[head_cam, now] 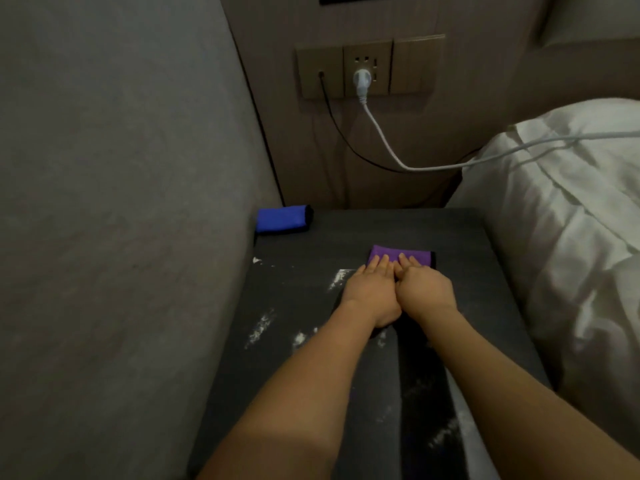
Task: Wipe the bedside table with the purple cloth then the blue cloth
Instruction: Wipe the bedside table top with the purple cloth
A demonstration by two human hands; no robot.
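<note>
Both the left hand (pixel 372 289) and right hand (pixel 424 289) are pressing flat, fingers spread, on the purple cloth (pixel 398 256); pushing evenly should be sweeping the white dust (pixel 261 327) left of them off the surface (pixel 311 251).

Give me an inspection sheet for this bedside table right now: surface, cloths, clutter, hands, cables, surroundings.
Surface: dark bedside table with white powdery smears on the left and near side.
Job's things: purple cloth flat mid-table; blue cloth folded at the far left corner, untouched.
Clutter: nothing seen besides the smears.
Hands: left hand and right hand side by side, flat, pressing the purple cloth.
Cables: white cable plugged into the wall socket, running to the bed; black cable beside it.
Surroundings: grey padded panel left, white bedding right.
</note>
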